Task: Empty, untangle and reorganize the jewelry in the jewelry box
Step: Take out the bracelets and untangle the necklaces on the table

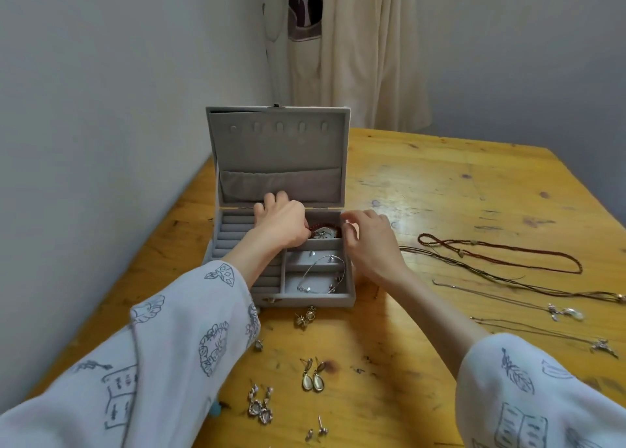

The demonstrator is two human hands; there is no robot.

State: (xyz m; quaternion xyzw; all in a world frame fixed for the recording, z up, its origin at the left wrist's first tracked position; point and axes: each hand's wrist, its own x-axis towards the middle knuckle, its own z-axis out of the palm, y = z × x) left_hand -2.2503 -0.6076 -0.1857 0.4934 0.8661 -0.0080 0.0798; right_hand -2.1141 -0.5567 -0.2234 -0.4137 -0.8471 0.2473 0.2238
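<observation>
1. Worktop [440,183]: yellow wood, scuffed, carrying everything below.
2. Jewelry box [281,298]: grey velvet, lid upright, standing at 12 o'clock from the person; ring rolls on its left, three compartments on its right.
3. Left hand [281,224]: reaches into the box's far right compartment, fingers curled down on a dark red bead strand [320,227] beside a silvery piece [325,233]; whether it actually grips the strand cannot be told.
4. Right hand [369,241]: at the box's right wall, fingers loosely curved and spread, holding nothing.
5. Necklaces [501,268]: several cords and chains laid out at 3 o'clock from the box, well apart from it.
6. Silver bracelet [325,275]: lies across the two nearer compartments.
7. Earrings [313,376]: pairs scattered at 6 o'clock, just before the box front.
</observation>
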